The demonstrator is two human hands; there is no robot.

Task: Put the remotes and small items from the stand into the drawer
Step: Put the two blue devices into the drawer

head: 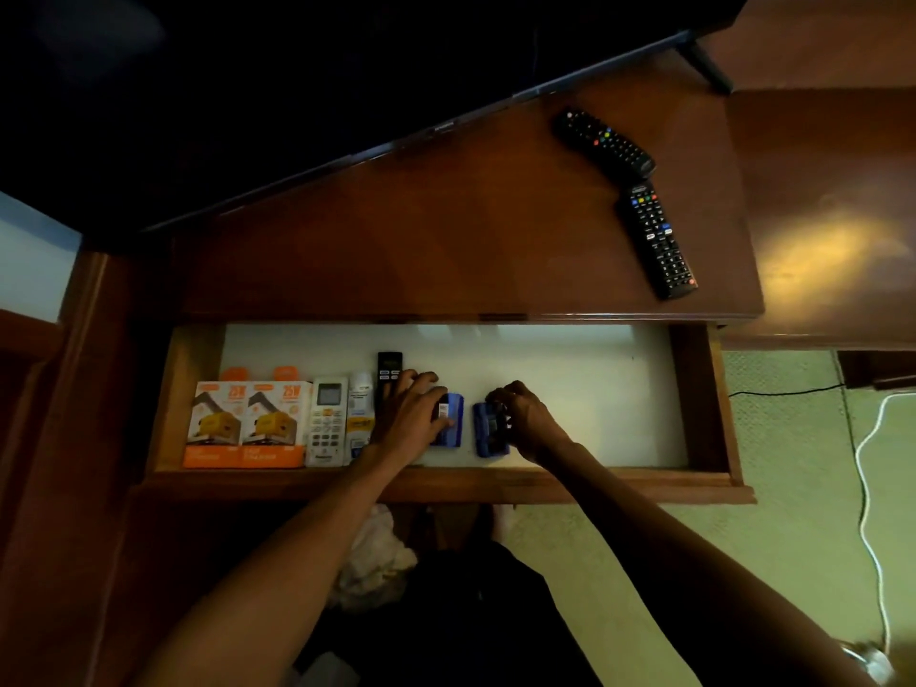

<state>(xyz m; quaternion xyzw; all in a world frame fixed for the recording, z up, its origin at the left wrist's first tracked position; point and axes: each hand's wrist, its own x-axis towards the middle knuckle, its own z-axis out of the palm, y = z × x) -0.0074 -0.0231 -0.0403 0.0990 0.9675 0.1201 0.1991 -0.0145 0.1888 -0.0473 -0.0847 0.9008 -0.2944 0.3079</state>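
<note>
Blue packs lie in the drawer, both hands' fingers curled on them.

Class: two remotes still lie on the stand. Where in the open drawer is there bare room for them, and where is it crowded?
Free: the white floor between the right hand and the drawer's right wall, plus a strip along the back. Crowded: the left half, from the orange boxes through the white remote to the blue items.
</note>
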